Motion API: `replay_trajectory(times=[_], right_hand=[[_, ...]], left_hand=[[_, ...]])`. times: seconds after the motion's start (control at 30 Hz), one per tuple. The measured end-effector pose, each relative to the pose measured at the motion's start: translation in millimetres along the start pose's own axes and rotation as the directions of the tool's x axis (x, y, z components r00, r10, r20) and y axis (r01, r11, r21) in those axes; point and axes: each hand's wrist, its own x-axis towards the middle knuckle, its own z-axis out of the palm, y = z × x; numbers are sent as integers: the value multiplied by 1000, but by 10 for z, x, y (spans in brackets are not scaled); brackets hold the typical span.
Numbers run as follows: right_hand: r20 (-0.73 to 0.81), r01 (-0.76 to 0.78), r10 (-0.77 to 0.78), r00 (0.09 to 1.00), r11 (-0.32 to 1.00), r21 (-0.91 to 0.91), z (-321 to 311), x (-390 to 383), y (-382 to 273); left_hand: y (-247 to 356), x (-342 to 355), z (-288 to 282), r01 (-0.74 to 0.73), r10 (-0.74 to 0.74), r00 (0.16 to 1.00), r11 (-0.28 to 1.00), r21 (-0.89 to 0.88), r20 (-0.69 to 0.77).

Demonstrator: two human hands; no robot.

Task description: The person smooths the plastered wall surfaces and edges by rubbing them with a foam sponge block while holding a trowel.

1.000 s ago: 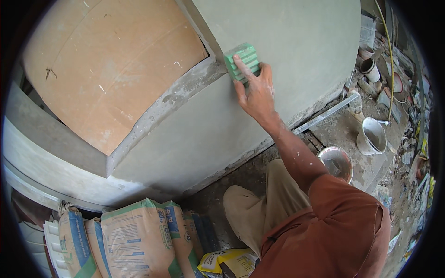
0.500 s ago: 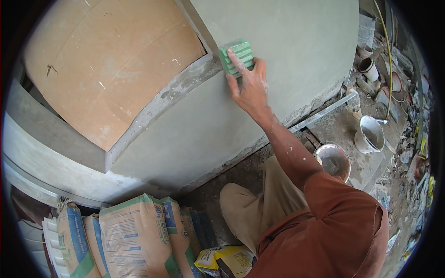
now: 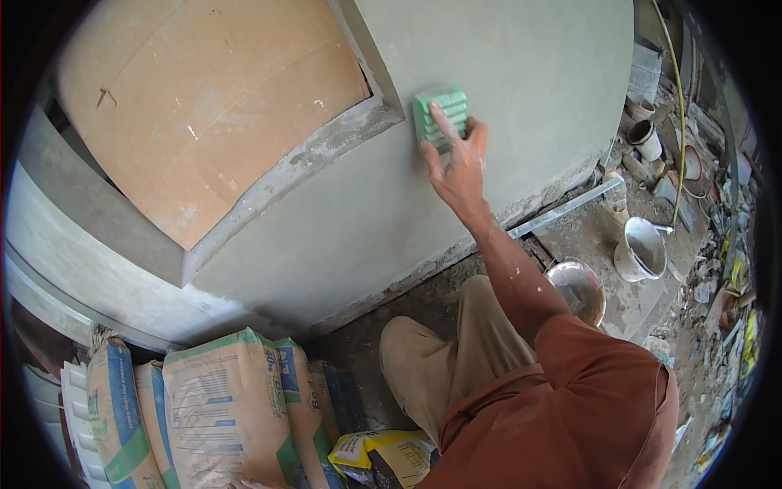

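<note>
My right hand point(image 3: 462, 167) is closed around a green rubbing block point(image 3: 442, 114) with ridges along its back. The index finger stretches over the ridges, while the thumb and other fingers grip the sides. The block's hidden face is against the grey plastered wall point(image 3: 521, 114), just right of the corner of a framed opening. A tan board point(image 3: 220, 106) covers that opening. At the bottom edge, a sliver of skin that seems to be my left hand point(image 3: 259, 485) shows in front of a paper sack point(image 3: 224, 407); its fingers cannot be made out.
Several paper sacks stand at lower left, with a yellow and black bag point(image 3: 383, 452) beside them. On the right are a metal bowl point(image 3: 577, 289), a whitish bucket point(image 3: 641, 248) and a long metal straightedge point(image 3: 566, 208) near the wall's foot. Rubble and pots line the far right.
My right hand has slid the green block over the wall, down and to the right, away from the opening's corner. The sliver of skin has appeared at the bottom edge.
</note>
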Motion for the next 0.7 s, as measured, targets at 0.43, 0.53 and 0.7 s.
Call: replay_trajectory(times=[0.43,0.53,0.7], right_hand=[[-10,-119,118,993,993,-27,-30,-449,507],[-45,25,-21,999,994,104,32,36,-21],[-3,37,-38,999,990,-134,78,-156,336]], left_hand=[[43,126,45,-15,15,1000,999,32,-14],[-15,138,36,-29,30,999,998,49,-22],[112,154,116,-74,76,996,996,54,-41]])
